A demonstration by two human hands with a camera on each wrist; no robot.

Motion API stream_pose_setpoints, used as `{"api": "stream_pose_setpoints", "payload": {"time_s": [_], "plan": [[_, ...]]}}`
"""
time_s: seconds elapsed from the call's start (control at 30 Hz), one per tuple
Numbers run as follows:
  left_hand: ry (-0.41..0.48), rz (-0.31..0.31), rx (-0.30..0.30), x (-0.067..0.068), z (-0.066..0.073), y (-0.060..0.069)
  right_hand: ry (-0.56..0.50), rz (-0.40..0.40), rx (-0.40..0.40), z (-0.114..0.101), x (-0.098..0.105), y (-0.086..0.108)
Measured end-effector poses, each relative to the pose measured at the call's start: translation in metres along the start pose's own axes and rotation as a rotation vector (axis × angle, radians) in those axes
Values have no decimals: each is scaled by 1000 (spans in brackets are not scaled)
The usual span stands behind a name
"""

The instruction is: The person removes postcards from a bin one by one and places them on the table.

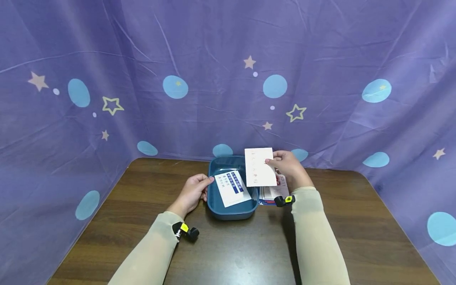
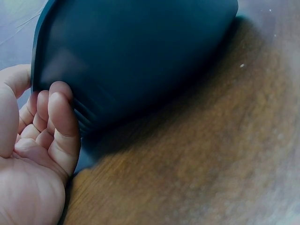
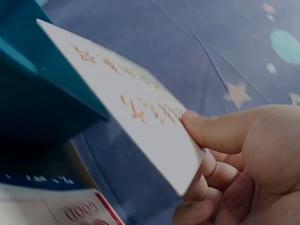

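A dark teal plastic bin [image 1: 233,216] stands on the table. My left hand [image 1: 192,192] pinches its left rim, thumb on top and curled fingers outside, as the left wrist view shows at the bin wall [image 2: 140,56]. Inside the bin lies a white card [image 1: 231,188] with blue bands of printed characters. Above the bin's right side, my right hand [image 1: 290,166] pinches another white card [image 1: 258,170] between thumb and fingers. Orange-brown handwriting shows on this card [image 3: 136,105] in the right wrist view.
Several printed cards [image 1: 276,190] lie beside the bin's right wall, partly under my right hand. A brown wooden table [image 1: 228,249] extends around the bin. Behind it hangs a purple curtain [image 1: 221,111] with stars and blue spots.
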State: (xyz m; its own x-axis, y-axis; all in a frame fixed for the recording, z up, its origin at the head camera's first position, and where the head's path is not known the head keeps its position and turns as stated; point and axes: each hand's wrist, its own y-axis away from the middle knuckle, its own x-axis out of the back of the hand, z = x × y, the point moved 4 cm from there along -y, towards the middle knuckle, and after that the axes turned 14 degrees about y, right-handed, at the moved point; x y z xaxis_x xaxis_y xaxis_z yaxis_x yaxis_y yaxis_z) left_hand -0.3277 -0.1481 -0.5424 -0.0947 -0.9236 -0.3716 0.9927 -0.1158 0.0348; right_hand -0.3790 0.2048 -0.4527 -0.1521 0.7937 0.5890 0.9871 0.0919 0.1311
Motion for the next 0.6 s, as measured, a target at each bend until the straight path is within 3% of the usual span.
{"api": "stream_pose_setpoints", "payload": {"time_s": [0.3, 0.43, 0.6], "plan": [[-5, -10, 2, -2, 0, -1, 42, -23, -69, 40, 33, 10], [-3, -2, 2, 0, 0, -1, 113, -41, -113, 56, 37, 10], [-2, 1, 11, 1, 0, -1, 212, -96, -134, 70, 28, 3]]}}
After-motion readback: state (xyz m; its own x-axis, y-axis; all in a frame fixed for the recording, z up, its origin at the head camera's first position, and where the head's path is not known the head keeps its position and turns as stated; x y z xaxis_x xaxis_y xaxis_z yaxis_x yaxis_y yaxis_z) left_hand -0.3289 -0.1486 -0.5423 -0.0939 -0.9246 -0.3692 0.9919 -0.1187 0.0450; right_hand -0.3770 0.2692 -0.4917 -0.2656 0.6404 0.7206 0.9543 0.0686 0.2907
